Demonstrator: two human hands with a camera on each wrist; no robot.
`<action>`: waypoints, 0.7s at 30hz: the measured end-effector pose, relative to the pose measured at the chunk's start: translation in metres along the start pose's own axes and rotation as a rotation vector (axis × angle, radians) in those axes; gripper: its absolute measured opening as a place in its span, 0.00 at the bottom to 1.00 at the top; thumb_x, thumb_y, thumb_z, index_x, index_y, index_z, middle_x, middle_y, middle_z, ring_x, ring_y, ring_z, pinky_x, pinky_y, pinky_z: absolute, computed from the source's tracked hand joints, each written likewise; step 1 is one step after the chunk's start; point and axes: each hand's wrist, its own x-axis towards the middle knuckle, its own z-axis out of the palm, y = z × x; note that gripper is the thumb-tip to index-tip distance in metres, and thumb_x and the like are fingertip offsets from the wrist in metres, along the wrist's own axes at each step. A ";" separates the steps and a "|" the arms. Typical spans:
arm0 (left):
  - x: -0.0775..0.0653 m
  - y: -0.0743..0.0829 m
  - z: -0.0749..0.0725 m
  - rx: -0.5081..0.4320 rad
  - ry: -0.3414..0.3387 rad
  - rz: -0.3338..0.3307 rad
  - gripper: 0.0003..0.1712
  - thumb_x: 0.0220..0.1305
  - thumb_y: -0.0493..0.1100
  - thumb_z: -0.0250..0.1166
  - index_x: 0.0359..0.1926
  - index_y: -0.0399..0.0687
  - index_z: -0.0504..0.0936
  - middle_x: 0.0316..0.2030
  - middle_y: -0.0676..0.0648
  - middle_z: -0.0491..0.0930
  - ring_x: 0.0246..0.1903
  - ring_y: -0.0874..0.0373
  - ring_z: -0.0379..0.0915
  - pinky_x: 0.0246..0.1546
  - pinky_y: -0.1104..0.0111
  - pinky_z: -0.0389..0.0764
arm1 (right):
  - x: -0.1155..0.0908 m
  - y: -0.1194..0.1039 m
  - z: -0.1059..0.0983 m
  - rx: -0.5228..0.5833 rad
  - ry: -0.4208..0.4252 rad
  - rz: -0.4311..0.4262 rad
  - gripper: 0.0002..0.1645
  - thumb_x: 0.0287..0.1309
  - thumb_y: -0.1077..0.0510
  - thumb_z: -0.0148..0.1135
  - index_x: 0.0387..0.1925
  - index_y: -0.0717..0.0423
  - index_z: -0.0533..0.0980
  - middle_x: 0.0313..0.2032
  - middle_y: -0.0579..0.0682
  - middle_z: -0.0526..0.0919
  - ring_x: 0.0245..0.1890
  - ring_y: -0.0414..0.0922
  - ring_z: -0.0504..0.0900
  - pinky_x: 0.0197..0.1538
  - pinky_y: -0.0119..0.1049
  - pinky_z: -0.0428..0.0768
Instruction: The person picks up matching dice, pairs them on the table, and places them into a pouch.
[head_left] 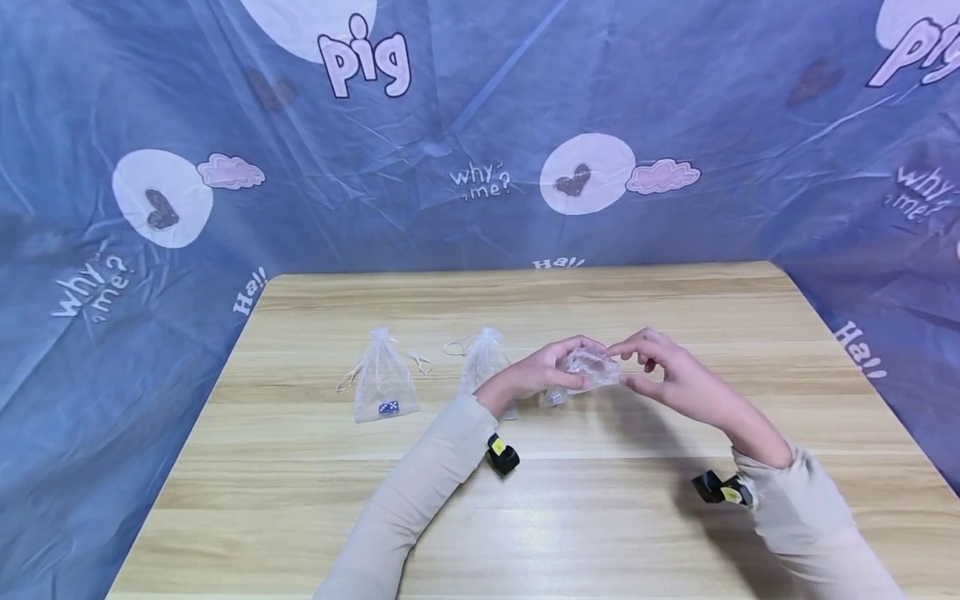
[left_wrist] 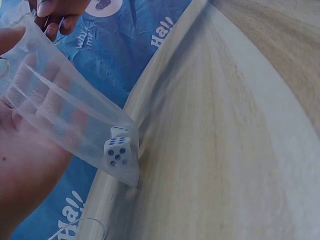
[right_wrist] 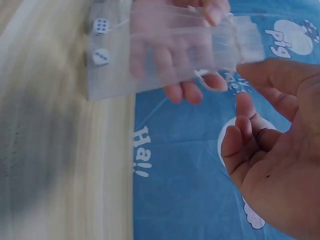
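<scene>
A sheer white drawstring bag (head_left: 592, 367) hangs tilted above the table between both hands. At its lower end lie two white dice (left_wrist: 118, 150) with dark pips. My left hand (head_left: 543, 372) grips the bag near its neck, thumb in front and the fingers behind the mesh (right_wrist: 172, 55). From the other side my right hand (head_left: 667, 371) has thumb and forefinger at the bag's gathered top, the thumb tip right at the edge in the right wrist view. The other right fingers (right_wrist: 242, 132) are bent toward the palm.
Left on the wooden table (head_left: 570, 517) lies a similar bag (head_left: 382, 379) with blue dice (head_left: 388, 407) inside, its strings spread out. A further bag (head_left: 486, 358) lies beside the left hand, partly covered by it. Blue printed cloth (head_left: 450, 225) hangs behind the table.
</scene>
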 end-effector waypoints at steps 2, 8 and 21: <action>0.000 0.000 0.000 0.012 -0.005 0.001 0.33 0.57 0.28 0.58 0.65 0.37 0.63 0.50 0.43 0.70 0.41 0.63 0.70 0.41 0.74 0.77 | 0.001 -0.001 0.003 -0.026 -0.012 0.009 0.22 0.50 0.70 0.67 0.48 0.56 0.78 0.40 0.46 0.76 0.36 0.32 0.65 0.37 0.30 0.70; -0.004 0.004 -0.005 0.134 -0.035 0.052 0.30 0.63 0.33 0.57 0.67 0.40 0.64 0.59 0.39 0.68 0.47 0.63 0.70 0.48 0.73 0.75 | 0.005 -0.003 0.009 -0.072 0.027 0.033 0.09 0.54 0.66 0.66 0.38 0.52 0.81 0.40 0.47 0.78 0.40 0.36 0.69 0.40 0.33 0.71; -0.029 0.027 -0.014 0.726 0.167 -0.008 0.21 0.75 0.49 0.48 0.56 0.44 0.80 0.57 0.45 0.79 0.60 0.53 0.74 0.63 0.68 0.71 | 0.005 -0.001 0.007 -0.043 0.066 0.131 0.00 0.57 0.61 0.66 0.32 0.53 0.81 0.30 0.44 0.84 0.32 0.28 0.74 0.33 0.28 0.75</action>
